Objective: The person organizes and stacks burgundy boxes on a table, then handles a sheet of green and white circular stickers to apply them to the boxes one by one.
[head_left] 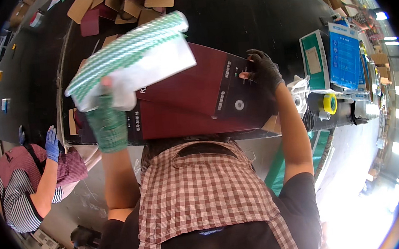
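My left hand (108,124), in a green glove with bare fingertips, is closed on a rolled green-and-white striped sheet (125,51). White material (163,64) hangs from the roll, blurred by motion. The roll is raised over the left part of a large flat maroon box (180,112) on the dark table. On the right end of that box rests my right hand (265,71), in a dark glove, its thumb and fingers apart. Only the thumb's bare tip shows clearly against the box.
Folded cardboard pieces (122,7) lie at the far left. To the right stand a green-and-white box (315,61), a blue package (344,54), yellow tape (330,104) and crumpled white plastic (300,94). A co-worker (32,182) with blue gloves is at the left.
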`<action>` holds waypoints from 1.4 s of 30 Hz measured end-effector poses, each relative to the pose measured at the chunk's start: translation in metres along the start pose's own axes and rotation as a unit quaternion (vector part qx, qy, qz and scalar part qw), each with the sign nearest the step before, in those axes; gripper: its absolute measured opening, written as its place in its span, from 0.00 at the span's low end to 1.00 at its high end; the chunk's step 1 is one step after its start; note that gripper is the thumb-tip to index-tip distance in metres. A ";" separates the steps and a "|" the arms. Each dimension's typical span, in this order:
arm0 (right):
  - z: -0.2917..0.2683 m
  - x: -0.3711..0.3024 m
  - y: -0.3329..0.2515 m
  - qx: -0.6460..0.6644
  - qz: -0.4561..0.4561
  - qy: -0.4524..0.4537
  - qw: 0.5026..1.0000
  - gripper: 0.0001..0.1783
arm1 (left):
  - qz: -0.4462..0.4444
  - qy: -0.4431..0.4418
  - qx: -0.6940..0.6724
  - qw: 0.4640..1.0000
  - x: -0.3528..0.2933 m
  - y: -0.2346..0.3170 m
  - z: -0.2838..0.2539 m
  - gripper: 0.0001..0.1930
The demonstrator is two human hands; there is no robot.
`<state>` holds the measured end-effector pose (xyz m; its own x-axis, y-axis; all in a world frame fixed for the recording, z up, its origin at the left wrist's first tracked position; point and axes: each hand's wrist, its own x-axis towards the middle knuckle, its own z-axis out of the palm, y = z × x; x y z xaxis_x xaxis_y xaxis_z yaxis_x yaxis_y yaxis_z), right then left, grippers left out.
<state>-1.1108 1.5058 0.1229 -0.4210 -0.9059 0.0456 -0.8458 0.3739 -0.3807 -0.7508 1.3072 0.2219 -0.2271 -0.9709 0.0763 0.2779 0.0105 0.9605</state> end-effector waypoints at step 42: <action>-0.014 -0.052 -0.218 -0.052 -0.398 0.289 0.869 0.21 | -0.264 -0.216 -0.036 0.940 -0.050 0.018 0.026 0.14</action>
<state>-0.9091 1.4744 0.2163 0.2429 -0.6451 0.7244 -0.9566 -0.2830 0.0688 -0.7590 1.3626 0.2420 -0.7036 -0.6492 -0.2888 0.0791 -0.4755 0.8762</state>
